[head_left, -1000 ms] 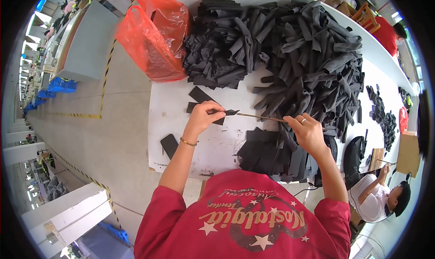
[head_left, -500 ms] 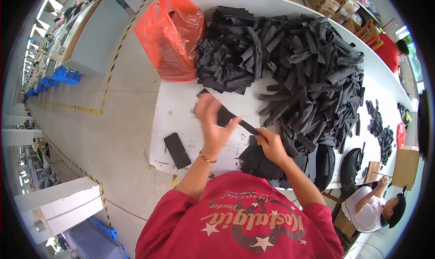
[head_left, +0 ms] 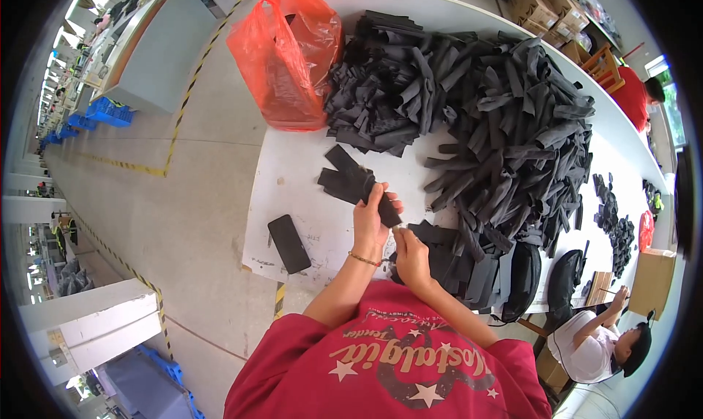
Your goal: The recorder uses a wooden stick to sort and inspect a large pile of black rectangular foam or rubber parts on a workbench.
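Observation:
My left hand (head_left: 375, 215) is wrapped round a bundle of black fabric strips (head_left: 381, 199) over the near part of the white table. At the bundle's lower end my right hand (head_left: 412, 256) is closed, its fingertips pinched at the edge of the strip. Beyond the left hand, a few black strips (head_left: 340, 183) fan out over the tabletop. More flat black pieces (head_left: 438, 242) lie just right of my right hand, partly behind it. A large heap of black fabric strips (head_left: 505, 119) covers the far middle and right, with a neater pile (head_left: 381, 89) beside it.
A black phone (head_left: 289, 244) lies left of my hands on the white table (head_left: 274, 177). An orange-red plastic bag (head_left: 293, 75) stands at the far left corner. Padded black items (head_left: 523, 276) sit on the right. A person in white (head_left: 593, 342) works at the right, near a cardboard box (head_left: 654, 276).
My left hand, blurred over the strips before, has come nearer and right and now grips the bundle. My right hand has moved left and nearer, close to the left. The long stretched strip is no longer seen extended.

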`<act>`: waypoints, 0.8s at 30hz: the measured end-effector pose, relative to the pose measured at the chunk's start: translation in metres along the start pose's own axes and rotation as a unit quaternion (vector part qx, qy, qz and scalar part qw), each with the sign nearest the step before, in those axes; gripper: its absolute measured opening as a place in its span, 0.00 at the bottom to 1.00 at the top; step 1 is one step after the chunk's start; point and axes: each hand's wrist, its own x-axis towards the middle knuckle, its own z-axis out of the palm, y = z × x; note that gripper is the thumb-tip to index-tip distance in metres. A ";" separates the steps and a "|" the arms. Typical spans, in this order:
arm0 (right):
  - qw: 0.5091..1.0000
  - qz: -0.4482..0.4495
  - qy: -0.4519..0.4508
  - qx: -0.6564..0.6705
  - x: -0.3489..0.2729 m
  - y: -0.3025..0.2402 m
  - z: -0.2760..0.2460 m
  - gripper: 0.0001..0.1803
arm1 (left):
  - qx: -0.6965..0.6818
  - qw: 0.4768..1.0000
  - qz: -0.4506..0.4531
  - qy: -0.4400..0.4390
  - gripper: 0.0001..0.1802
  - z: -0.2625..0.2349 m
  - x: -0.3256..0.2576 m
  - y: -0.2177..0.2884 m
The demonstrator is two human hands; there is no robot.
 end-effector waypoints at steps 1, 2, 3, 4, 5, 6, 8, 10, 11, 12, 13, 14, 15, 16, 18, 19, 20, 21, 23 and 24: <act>1.000 0.002 -0.015 -0.006 -0.007 0.005 -0.002 0.06 | 0.001 0.999 0.031 0.025 0.14 0.008 0.004 0.004; 0.999 0.003 -0.033 -0.011 -0.013 0.006 -0.006 0.06 | 0.028 0.999 0.029 0.027 0.14 0.005 0.008 0.012; 0.999 0.005 -0.032 -0.013 -0.018 0.007 -0.012 0.06 | 0.054 0.998 0.027 0.028 0.14 0.003 0.013 0.018; 0.998 0.003 -0.057 -0.005 -0.024 0.007 -0.021 0.06 | 0.065 0.995 0.028 0.076 0.15 0.006 0.016 0.015; 0.997 0.002 -0.080 0.003 -0.030 0.009 -0.028 0.06 | 0.066 0.995 0.025 0.076 0.15 0.002 0.021 0.019; 0.995 0.012 -0.095 0.014 -0.042 0.016 -0.036 0.06 | 0.064 0.994 0.060 0.069 0.16 -0.006 0.027 0.025; 0.989 0.043 -0.143 0.012 -0.067 0.018 -0.066 0.07 | 0.054 0.987 0.139 0.062 0.18 -0.015 0.044 0.043; 0.980 0.071 -0.183 -0.031 -0.076 0.010 -0.095 0.08 | 0.022 0.993 0.105 0.053 0.18 -0.016 0.049 0.044; 0.979 0.068 -0.174 -0.077 -0.076 0.002 -0.108 0.10 | 0.009 0.995 0.075 0.057 0.18 -0.011 0.046 0.038; 0.979 0.074 -0.150 -0.113 -0.072 0.001 -0.115 0.12 | -0.008 0.997 0.055 0.059 0.18 -0.014 0.047 0.027; 0.985 0.054 -0.112 -0.119 -0.062 0.003 -0.111 0.15 | -0.044 0.994 0.051 0.084 0.18 -0.018 0.046 0.018; 0.996 0.026 -0.051 -0.064 -0.051 0.004 -0.097 0.20 | -0.073 0.991 0.034 0.106 0.18 -0.017 0.044 0.007; 0.997 0.047 -0.053 -0.028 -0.035 -0.008 -0.087 0.23 | -0.103 0.986 0.017 0.130 0.18 -0.016 0.042 -0.005; 0.998 0.043 -0.018 0.038 -0.020 -0.005 -0.072 0.22 | -0.063 0.986 0.009 0.154 0.18 0.000 0.032 -0.014; 0.997 -0.008 0.019 0.069 0.011 -0.005 -0.053 0.13 | -0.020 0.993 -0.030 0.111 0.16 -0.006 0.025 -0.032; 0.998 -0.021 0.030 0.053 0.021 -0.005 -0.051 0.10 | 0.015 0.995 -0.051 0.083 0.16 -0.007 0.021 -0.035; 0.991 0.023 0.043 0.122 0.028 -0.002 -0.050 0.08 | 0.101 0.994 -0.026 0.016 0.16 0.000 0.015 -0.032; 0.978 0.067 0.051 0.192 0.033 0.001 -0.052 0.06 | 0.185 0.982 0.003 -0.047 0.18 0.007 0.007 -0.027; 0.994 -0.011 0.017 0.110 0.046 0.015 -0.066 0.03 | 0.482 0.798 0.154 -0.327 0.15 -0.007 0.005 -0.025; 0.996 -0.007 0.001 0.090 0.052 0.011 -0.075 0.03 | 0.457 0.811 0.002 -0.365 0.13 0.001 0.000 -0.020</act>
